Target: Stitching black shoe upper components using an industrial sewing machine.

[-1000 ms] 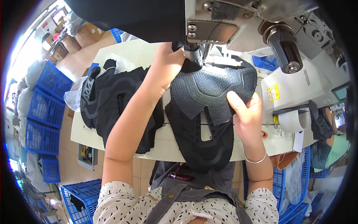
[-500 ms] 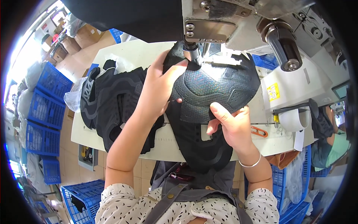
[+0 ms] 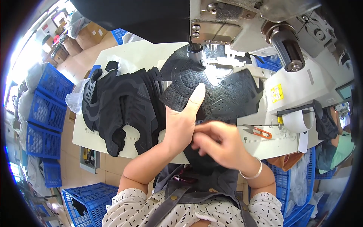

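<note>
A black textured shoe upper (image 3: 193,77) lies under the head of a sewing machine (image 3: 196,53), by its needle area. My left hand (image 3: 181,123) grips the near edge of this upper, thumb stretched over the top and the other fingers hidden beneath. Close against my left hand, my right hand (image 3: 221,143) is curled, slightly blurred; whatever its fingertips hold cannot be made out. Below both hands, dark material hangs over the table's front edge. To the left, a stack of black shoe uppers (image 3: 130,102) rests on the table.
Orange-handled thread snips (image 3: 259,131) lie on the pale table (image 3: 280,145) at the right. A white roll (image 3: 298,121) sits beyond them. Blue crates (image 3: 43,109) line the left side, with another crate (image 3: 89,200) at the lower left. Part of another person (image 3: 338,151) shows at far right.
The upper has turned under the machine head. My left hand has moved down and right to its near edge. My right hand has come off its right side, moving left and down.
</note>
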{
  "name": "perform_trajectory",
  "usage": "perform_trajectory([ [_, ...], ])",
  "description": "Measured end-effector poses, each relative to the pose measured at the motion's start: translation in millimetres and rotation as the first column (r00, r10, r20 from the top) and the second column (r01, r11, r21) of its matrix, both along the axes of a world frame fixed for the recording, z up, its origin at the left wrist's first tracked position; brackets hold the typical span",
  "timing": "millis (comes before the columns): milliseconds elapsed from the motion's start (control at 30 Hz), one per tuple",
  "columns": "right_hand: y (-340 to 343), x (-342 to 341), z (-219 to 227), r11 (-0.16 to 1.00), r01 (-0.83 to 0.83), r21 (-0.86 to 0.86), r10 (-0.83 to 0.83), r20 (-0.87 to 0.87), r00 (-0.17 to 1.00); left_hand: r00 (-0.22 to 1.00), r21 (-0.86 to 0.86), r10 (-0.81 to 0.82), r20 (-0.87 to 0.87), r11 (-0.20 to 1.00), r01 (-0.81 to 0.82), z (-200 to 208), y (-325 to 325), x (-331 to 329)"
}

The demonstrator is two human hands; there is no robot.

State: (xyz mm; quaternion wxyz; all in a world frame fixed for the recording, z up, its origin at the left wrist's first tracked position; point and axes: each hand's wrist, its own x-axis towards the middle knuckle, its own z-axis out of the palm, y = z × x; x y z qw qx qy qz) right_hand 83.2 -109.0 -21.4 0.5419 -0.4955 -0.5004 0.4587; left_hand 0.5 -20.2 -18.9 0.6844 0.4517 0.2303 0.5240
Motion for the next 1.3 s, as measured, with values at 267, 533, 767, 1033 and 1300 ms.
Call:
perform_trajectory([
  [267,4.8,87.5,23.0,0.675,0.35,0.649,-0.724,0.49,0.486,0.991,-0.077,-0.033,-0.132,0.997,0.023,4.1,9.2,-11.0],
  [533,29.3,102.6,24.8,0.925,0.278,0.257,-0.309,0.087,0.947,0.995,-0.084,-0.021,-0.095,0.996,0.013,6.2,8.0,-8.6],
  [767,29.8,106.1,31.7,0.904,0.291,0.314,-0.349,0.147,0.925,0.992,-0.02,0.005,-0.128,1.0,-0.008,8.6,12.6,-6.6],
  [1033,34.2,109.6,29.2,0.906,0.299,0.3,-0.339,0.092,0.936,0.988,0.038,0.014,-0.152,0.999,-0.009,8.0,14.2,-2.4],
  [1300,31.2,103.1,28.8,0.911,0.275,0.307,-0.327,0.13,0.936,0.986,0.021,0.017,-0.165,1.0,-0.013,13.7,18.6,-7.9],
])
